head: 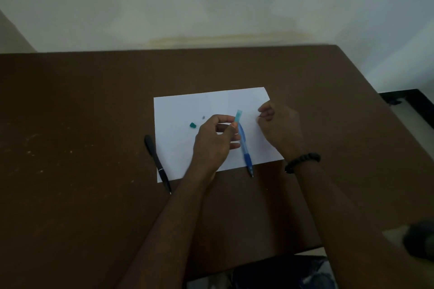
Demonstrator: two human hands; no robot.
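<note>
Judging by its slim plastic build, the blue pen (245,150) is expected to be light and stiff, with a smooth, rather slippery barrel. The darker grip section near the tip should offer the surest hold. The pen is held over the sheet of paper (211,103) by the left hand (216,141), whose thumb and fingers are pinched round the pale upper end of the barrel. The tip points toward the person, past the paper's near edge.

A small green piece (192,125) and a tiny grey bit (203,117) lie loose on the paper, just left of the left hand. Both are likely to roll or be lost easily and are best taken by a fingertip pinch.

The right hand (279,126) is held near the pen with its fingers curled inward. A thin dark mark is seen at the fingertips, but whether anything is gripped cannot be told. Dim light and blur leave the grey bit unidentifiable, and part of the barrel is covered by the left fingers. A black pen (156,159) lies on the counter (94,124) along the paper's left edge.
</note>
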